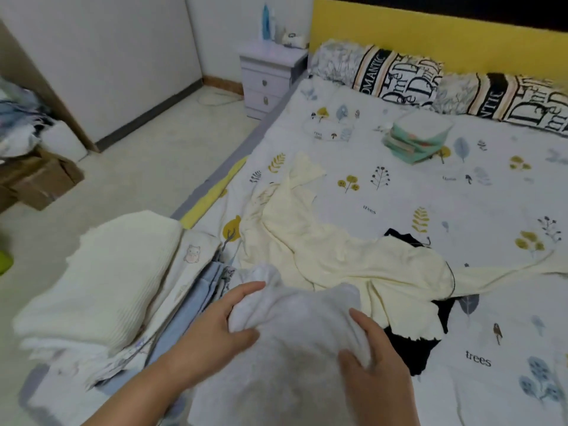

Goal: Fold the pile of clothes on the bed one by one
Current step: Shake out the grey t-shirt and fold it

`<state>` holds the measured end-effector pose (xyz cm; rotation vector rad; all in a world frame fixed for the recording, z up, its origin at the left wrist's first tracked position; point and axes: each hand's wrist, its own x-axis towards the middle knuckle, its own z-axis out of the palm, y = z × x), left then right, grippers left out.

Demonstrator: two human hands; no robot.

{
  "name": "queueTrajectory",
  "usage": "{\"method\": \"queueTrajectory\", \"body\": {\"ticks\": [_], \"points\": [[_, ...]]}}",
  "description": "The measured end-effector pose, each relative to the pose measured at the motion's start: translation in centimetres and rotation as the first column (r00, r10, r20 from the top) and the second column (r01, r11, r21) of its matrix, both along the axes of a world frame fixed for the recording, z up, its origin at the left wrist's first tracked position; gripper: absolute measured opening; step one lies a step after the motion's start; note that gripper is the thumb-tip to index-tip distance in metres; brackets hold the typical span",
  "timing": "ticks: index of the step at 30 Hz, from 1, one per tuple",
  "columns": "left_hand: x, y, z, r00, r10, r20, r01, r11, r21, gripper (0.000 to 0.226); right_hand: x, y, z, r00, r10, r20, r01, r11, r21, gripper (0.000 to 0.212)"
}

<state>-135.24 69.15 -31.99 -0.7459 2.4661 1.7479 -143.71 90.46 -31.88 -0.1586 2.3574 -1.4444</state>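
Both hands hold a white garment [295, 327] at the near edge of the bed [399, 192]. The left hand [215, 330] has a firm grip, thumb and fingers pinching a bunched fold at the garment's left side. The right hand [375, 355] grips the right side the same way, with cloth gathered between thumb and fingers. The rest of the garment drapes toward the person.

Just beyond it lies a rumpled cream top [322, 250], spread across the patterned sheet, with a black garment [415, 348] partly under its right side. To the left, at the bed's edge, sits a stack of folded clothes [101, 284] with a ribbed cream piece on top and pale blue and printed ones below.

Farther off on the right is a small folded green and white pile [418, 136]. Two printed pillows [384, 75] line the yellow headboard [430, 35]. A pale nightstand [270, 78] stands at the far left of the bed
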Motion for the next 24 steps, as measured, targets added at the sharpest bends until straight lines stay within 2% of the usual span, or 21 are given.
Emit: {"method": "queueTrajectory", "body": {"ticks": [3,9,11,18,24], "points": [[0.9,-1.3,3.5,0.998,0.049,-0.039,-0.050,0.998,-0.030,0.066,0.2,-1.4,2.8,0.998,0.039,-0.057,-0.041,0.998,-0.039,0.062],[4.0,-5.6,9.1,0.988,0.137,-0.071,-0.141,0.989,-0.041,0.065,1.3,-6.4,6.5,0.983,0.186,-0.001,-0.183,0.970,-0.161,0.067],[5.1,-7.5,10.3,0.985,0.158,-0.068,-0.161,0.986,-0.048,0.065,2.1,-8.6,7.1,0.976,0.215,-0.041,-0.219,0.964,-0.151,0.068],[7.9,-16.3,12.2,0.978,0.191,-0.086,-0.197,0.978,-0.065,0.065,4.3,-18.0,8.3,0.961,0.263,-0.088,-0.273,0.954,-0.126,0.067],[8.9,-24.9,11.4,0.982,0.161,-0.102,-0.174,0.976,-0.130,0.065,4.7,-25.8,8.1,0.952,0.269,-0.147,-0.289,0.948,-0.136,0.068]]}}
